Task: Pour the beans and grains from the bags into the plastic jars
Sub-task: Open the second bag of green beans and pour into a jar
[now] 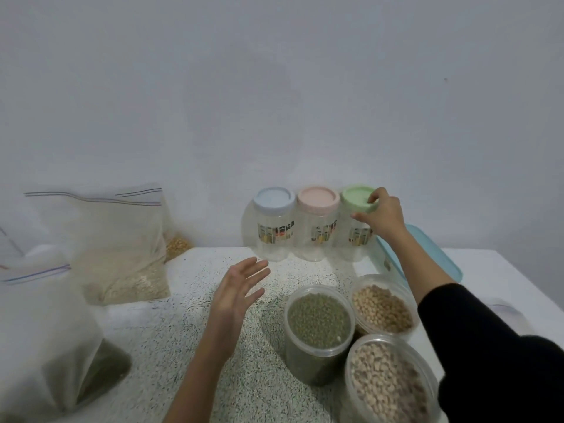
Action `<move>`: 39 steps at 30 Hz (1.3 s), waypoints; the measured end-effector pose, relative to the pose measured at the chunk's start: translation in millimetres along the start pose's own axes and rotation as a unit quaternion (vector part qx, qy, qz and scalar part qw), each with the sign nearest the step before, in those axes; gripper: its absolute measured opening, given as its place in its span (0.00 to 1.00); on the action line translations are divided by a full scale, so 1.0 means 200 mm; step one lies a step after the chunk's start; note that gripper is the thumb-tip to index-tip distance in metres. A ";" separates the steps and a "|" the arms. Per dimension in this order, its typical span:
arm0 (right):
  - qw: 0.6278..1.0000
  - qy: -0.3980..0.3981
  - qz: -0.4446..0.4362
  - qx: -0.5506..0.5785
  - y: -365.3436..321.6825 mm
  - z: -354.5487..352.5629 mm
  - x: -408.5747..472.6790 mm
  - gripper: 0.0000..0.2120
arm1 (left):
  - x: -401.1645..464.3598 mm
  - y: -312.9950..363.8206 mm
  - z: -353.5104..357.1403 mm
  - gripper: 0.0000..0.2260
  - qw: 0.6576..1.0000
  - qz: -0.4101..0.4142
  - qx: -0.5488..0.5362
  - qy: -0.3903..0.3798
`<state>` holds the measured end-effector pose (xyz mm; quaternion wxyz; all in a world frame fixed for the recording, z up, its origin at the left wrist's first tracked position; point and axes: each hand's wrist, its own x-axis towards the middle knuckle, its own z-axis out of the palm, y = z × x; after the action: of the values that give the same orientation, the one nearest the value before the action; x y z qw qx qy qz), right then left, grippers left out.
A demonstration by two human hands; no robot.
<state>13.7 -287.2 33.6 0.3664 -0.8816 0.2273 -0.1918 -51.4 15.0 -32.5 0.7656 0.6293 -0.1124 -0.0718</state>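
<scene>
Right hand reached out, its grip curled round the pale green round lid of the clear plastic jar at the speckled table back edge. Left hand hovered wide, fingers straight, over bare room mid-table. Three filled jars sat near right: green beans, tan beans, pale beans. Zip bags slumped left.

Open speckled counter at centre, clear for passage. Hemmed left by zip bags, right by three filled jars, behind by lidded jars against the wall.
</scene>
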 end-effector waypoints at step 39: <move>0.952 -0.189 -0.228 0.079 -0.72 0.63 -1.29 0.50 | -0.33 0.08 -0.40 0.39 0.967 0.099 0.141 0.188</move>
<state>-96.4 13.7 11.8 0.4182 -0.8981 -0.0691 -0.1171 -95.4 110.2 -37.7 0.6795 0.7191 -0.0374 0.1406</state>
